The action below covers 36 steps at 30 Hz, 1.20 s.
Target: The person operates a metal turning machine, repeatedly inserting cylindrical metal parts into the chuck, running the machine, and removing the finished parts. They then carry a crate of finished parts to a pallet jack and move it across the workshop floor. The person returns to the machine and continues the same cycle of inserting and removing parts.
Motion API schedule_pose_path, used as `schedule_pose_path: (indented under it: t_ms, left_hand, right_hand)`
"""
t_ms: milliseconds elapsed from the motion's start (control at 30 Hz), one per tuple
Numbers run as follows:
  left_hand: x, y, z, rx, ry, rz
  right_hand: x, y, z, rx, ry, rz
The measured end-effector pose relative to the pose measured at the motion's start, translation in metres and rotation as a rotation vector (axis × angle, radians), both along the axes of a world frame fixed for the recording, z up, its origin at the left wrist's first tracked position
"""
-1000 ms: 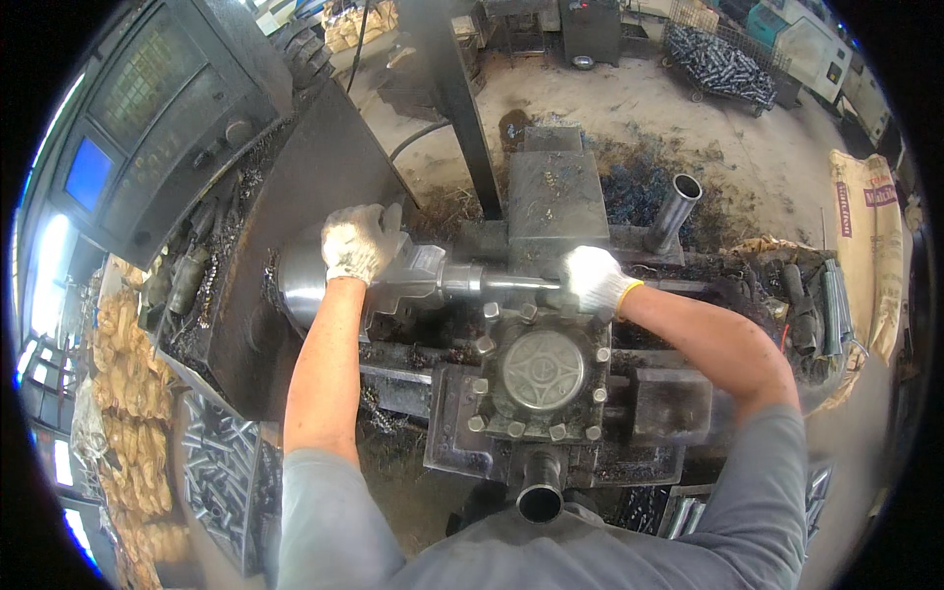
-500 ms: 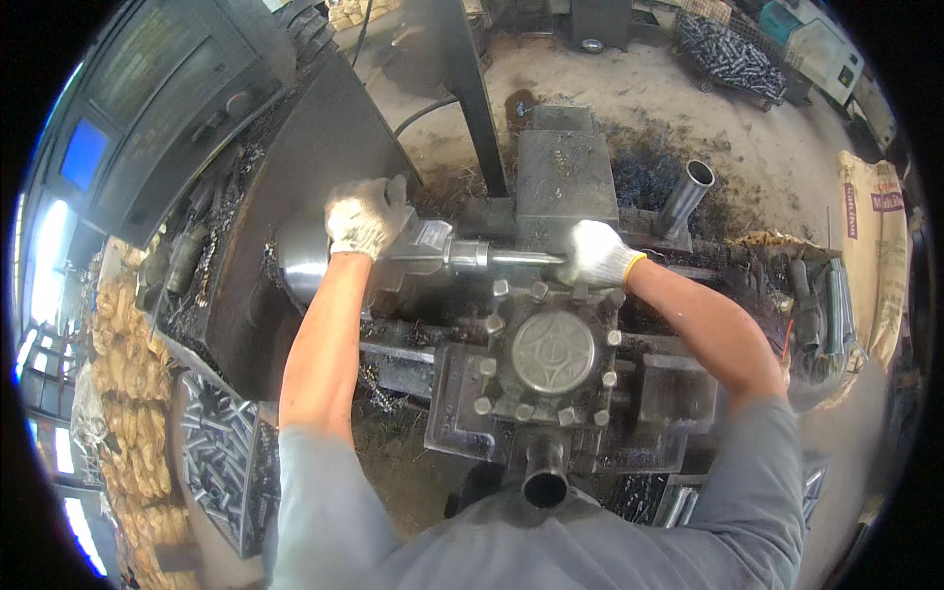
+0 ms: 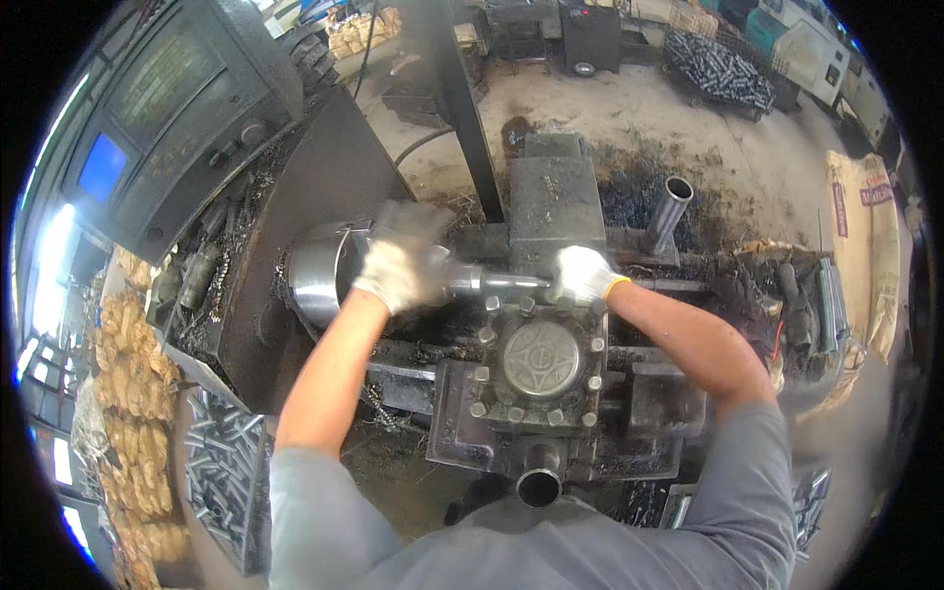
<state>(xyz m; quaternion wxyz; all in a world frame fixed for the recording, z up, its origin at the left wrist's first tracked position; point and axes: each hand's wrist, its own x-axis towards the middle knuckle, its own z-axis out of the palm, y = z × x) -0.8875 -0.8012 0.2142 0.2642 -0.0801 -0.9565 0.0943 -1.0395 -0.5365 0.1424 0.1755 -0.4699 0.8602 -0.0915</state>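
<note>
Where it shows, the rod (image 3: 516,281) gleams — seemingly smooth.

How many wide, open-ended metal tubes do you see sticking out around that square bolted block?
2 in view: one wide metal tube at the near side of the square bolted block, another beyond it, toward the right. Others may be hidden.

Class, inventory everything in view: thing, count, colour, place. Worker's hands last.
Rod: one, silver, between the hands.
Drum: one, silver, centre left.
Bolted block: one, grey, centre.
Pipes: two, grey, right of centre, lower middle.
Post: one, black, top.
Screen: one, blue, left.
Metal parts: many, grey, lower left, upper right.
Bundles: several, tan, lower left.
Sacking: count unclear, tan, right.
Left hand: one, white glove, beside drum.
Right hand: one, white glove, at rod's end.
</note>
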Motion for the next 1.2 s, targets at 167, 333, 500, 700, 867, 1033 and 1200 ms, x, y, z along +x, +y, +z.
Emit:
schedule_pose_path:
  t_ms: [167, 333, 500, 700, 867, 1033, 1200]
  left_hand:
    - [-0.004, 0.031, -0.035, 0.036, -0.300, 0.030]
    - [-0.009, 0.022, -0.048, 0.072, -0.292, 0.030]
    - [-0.004, 0.025, -0.049, 0.085, -0.219, 0.018]
    - [-0.004, 0.034, -0.041, 0.042, -0.314, 0.062]
    - [0.012, 0.033, -0.016, 0.164, -0.194, -0.225]
    - [0.065, -0.044, 0.021, 0.232, 0.191, 0.313]
    - [0.089, -0.095, 0.001, 0.269, 0.214, 0.345]
  right_hand:
    - [0.000, -0.002, -0.009, 0.000, -0.015, -0.015]
    - [-0.022, 0.032, 0.014, -0.017, -0.006, 0.031]
    - [-0.033, 0.170, 0.057, 0.212, 0.057, -0.387]
    - [-0.016, 0.244, 0.040, 0.601, 0.340, -0.303]
    - [0.024, 0.248, 0.011, 0.841, 0.399, -0.154]
    - [0.025, 0.226, 0.027, 1.071, 0.287, -0.038]
    - [0.018, 0.069, 0.110, 0.228, 0.223, -0.111]
